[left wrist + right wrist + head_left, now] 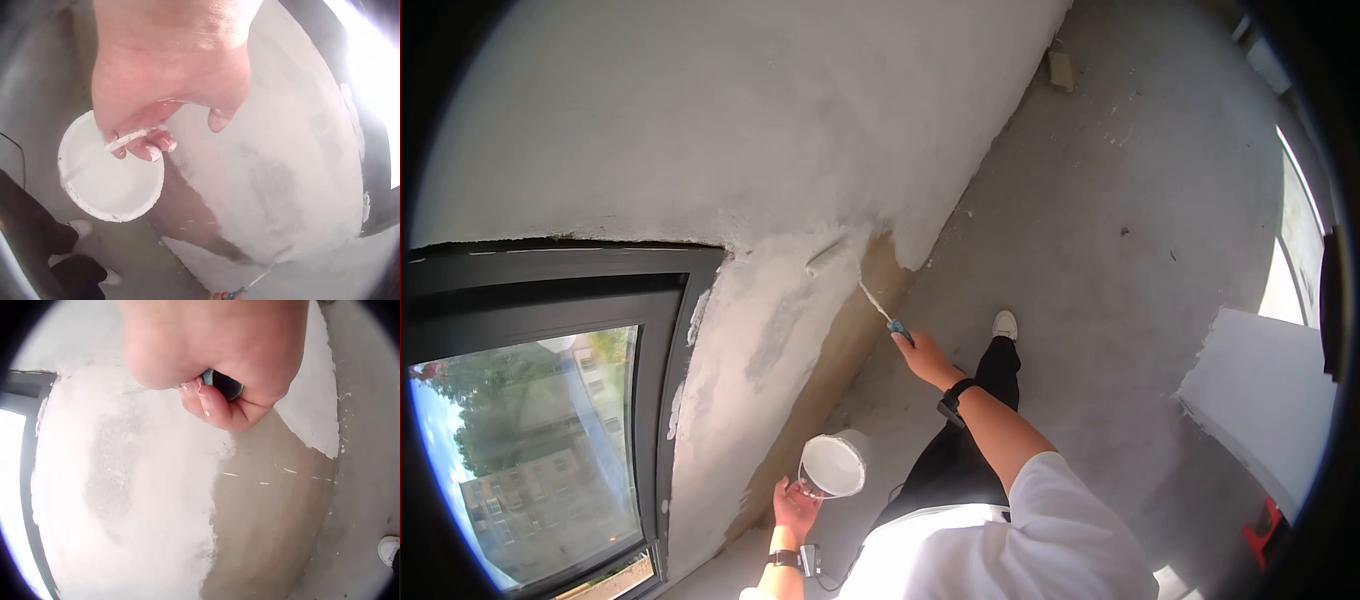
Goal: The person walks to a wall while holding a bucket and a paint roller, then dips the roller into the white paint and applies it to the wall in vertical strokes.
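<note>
Fingers of the right hand curl round the roller handle; left hand grips the paint bucket; bare tan strip beyond the roller looks unpainted.

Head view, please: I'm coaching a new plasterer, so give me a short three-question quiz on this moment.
1. True or false: the left hand holds the bucket of white paint.
2. What does the right hand grip? A) a trowel B) the paint roller by its handle C) a sponge
3. What colour is the unpainted strip of wall below the roller?

Key: 1 true; 2 B; 3 brown.
</note>
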The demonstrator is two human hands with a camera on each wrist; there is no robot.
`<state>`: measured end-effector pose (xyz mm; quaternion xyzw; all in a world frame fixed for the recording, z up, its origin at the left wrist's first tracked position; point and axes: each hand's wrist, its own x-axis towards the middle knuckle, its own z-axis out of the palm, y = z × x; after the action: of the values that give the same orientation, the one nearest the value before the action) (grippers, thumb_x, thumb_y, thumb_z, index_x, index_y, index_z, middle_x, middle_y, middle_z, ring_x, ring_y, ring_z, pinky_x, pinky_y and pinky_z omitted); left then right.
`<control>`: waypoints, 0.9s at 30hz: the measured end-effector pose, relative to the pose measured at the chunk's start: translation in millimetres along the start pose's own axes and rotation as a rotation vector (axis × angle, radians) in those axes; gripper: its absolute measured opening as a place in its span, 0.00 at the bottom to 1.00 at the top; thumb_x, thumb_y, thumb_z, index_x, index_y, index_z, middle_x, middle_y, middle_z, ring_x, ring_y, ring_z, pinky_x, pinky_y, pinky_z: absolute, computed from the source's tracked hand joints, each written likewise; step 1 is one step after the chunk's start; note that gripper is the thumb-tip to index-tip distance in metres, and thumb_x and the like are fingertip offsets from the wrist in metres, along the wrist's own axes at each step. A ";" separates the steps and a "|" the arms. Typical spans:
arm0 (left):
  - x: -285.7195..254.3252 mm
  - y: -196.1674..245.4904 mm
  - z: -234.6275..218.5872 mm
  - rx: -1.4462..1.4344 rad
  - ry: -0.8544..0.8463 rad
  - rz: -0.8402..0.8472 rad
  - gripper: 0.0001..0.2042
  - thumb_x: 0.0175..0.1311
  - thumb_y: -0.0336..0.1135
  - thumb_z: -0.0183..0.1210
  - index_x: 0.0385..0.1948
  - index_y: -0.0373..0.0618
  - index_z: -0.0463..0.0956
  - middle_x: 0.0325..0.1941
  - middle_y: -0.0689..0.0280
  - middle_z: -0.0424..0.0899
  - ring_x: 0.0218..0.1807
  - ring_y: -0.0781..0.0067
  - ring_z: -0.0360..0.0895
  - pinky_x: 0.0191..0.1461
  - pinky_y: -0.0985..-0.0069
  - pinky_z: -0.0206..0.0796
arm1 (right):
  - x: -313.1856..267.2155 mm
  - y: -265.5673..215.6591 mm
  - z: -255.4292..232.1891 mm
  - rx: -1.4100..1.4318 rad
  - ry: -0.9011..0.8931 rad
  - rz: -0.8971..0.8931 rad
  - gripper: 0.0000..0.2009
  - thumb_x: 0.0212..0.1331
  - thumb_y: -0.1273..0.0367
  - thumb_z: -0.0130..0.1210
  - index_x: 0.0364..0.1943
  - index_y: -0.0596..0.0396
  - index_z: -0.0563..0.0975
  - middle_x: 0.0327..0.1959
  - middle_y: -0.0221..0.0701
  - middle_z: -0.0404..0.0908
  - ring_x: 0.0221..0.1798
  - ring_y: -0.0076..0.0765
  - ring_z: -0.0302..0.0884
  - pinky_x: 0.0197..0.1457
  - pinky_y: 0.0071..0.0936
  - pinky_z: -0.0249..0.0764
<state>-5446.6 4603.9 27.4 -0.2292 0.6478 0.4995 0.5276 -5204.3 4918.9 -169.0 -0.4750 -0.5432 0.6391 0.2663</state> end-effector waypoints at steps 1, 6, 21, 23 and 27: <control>-6.7 -1.3 12.1 0.000 0.041 0.011 0.20 0.69 0.54 0.49 0.30 0.45 0.72 0.24 0.68 0.74 0.35 0.66 0.72 0.60 0.62 0.62 | 0.9 -7.1 -9.0 0.013 0.001 -0.003 0.23 0.75 0.53 0.49 0.30 0.61 0.73 0.22 0.46 0.72 0.27 0.57 0.67 0.34 0.45 0.66; -5.7 -3.0 9.5 -0.051 0.042 0.027 0.20 0.69 0.55 0.49 0.33 0.44 0.72 0.32 0.65 0.77 0.42 0.64 0.73 0.61 0.62 0.62 | 31.0 -88.8 -77.8 0.091 0.071 -0.106 0.24 0.76 0.53 0.49 0.26 0.57 0.68 0.17 0.29 0.64 0.22 0.28 0.61 0.29 0.34 0.62; -11.5 3.4 26.4 -0.008 0.129 0.042 0.21 0.68 0.56 0.49 0.28 0.45 0.71 0.23 0.68 0.72 0.33 0.65 0.71 0.59 0.62 0.63 | 61.3 -109.5 -52.9 0.040 0.149 -0.176 0.22 0.76 0.54 0.47 0.31 0.60 0.70 0.20 0.33 0.66 0.24 0.33 0.61 0.32 0.38 0.64; -9.3 5.1 24.2 0.004 0.136 0.028 0.21 0.68 0.56 0.49 0.28 0.45 0.71 0.21 0.67 0.71 0.31 0.65 0.70 0.58 0.62 0.63 | 30.7 -75.7 -21.3 0.072 0.105 -0.094 0.23 0.77 0.53 0.47 0.31 0.61 0.70 0.19 0.36 0.64 0.25 0.37 0.59 0.34 0.41 0.64; -8.0 6.4 28.1 0.026 0.121 0.026 0.21 0.69 0.56 0.48 0.27 0.45 0.71 0.21 0.67 0.71 0.31 0.65 0.70 0.57 0.62 0.62 | -0.5 -38.7 16.5 0.109 0.018 0.018 0.24 0.76 0.52 0.47 0.29 0.60 0.70 0.18 0.35 0.64 0.24 0.35 0.60 0.33 0.41 0.64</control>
<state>-5436.4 4629.6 38.9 -0.2437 0.6879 0.4829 0.4840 -5225.8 4921.5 -132.9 -0.4704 -0.5009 0.6658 0.2907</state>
